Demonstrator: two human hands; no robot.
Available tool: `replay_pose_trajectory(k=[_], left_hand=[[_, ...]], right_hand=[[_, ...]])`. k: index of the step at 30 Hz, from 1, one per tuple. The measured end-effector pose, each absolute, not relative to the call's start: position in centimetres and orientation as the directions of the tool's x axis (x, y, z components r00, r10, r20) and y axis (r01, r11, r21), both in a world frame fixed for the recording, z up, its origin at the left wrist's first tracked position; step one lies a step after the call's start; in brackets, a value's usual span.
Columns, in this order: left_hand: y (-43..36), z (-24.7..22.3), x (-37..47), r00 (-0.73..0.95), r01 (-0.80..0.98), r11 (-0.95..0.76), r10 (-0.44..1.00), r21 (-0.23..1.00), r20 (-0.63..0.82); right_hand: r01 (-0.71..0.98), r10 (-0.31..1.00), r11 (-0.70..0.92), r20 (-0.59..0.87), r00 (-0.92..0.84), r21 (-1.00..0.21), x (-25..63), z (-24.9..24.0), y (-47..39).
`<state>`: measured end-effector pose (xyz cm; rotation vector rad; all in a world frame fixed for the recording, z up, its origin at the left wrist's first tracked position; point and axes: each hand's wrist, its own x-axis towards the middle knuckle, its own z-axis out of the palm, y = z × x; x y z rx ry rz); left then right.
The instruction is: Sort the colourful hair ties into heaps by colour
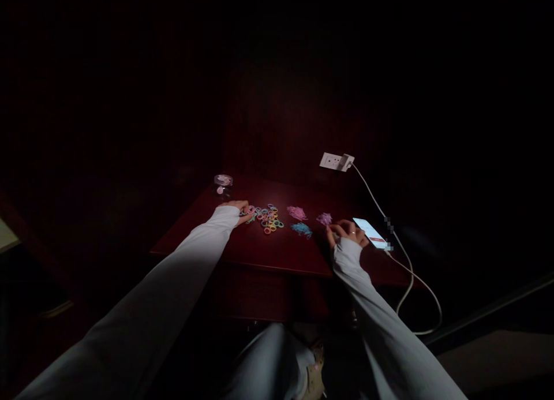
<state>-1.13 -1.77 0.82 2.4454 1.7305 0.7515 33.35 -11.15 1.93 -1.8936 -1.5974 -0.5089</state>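
My left hand [238, 206] rests at the left edge of a loose pile of small multicoloured hair ties [270, 218]. Its thumb and fingers are apart around the nearest ties. My right hand [348, 232], with a ring on one finger, is beside a small heap of purple elastic bands [324, 218]. Thumb and forefinger come together at the heap's near edge; whatever lies between them is too small to make out. Between the hands are a heap of pink elastic bands [296, 213] and, nearer me, a heap of blue elastic bands [302, 230].
A clear round container [223, 181] with pinkish contents stands at the table's back left. Right of my right hand lies a lit phone [372, 234]. Its white cable [411, 264] loops past the dark red table [268, 261] to a wall socket [332, 161].
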Motion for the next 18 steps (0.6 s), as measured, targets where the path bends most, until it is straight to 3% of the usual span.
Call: replay_pose_trajectory(k=[5, 8, 14, 18], left_hand=[[-1.2, 0.2, -1.2, 0.283, 0.849, -0.396, 0.899, 0.349, 0.334], [-1.1, 0.1, -1.0, 0.257, 0.841, -0.378, 0.908, 0.388, 0.33], [-1.0, 0.5, -0.8, 0.212, 0.857, -0.305, 0.944, 0.416, 0.254], [-0.7, 0.2, -0.9, 0.181, 0.819, -0.288, 0.951, 0.497, 0.252]], right_hand=[[0.956, 0.806, 0.287, 0.554, -0.211, -0.054, 24.4, 1.6, -10.6], [0.9, 0.786, 0.431, 0.513, -0.345, -0.056, 19.6, 1.4, -9.7], [0.916, 0.823, 0.39, 0.479, -0.304, -0.089, 16.1, 1.2, -7.2], [0.937, 0.854, 0.317, 0.473, -0.216, -0.146, 16.5, 1.1, -6.8]])
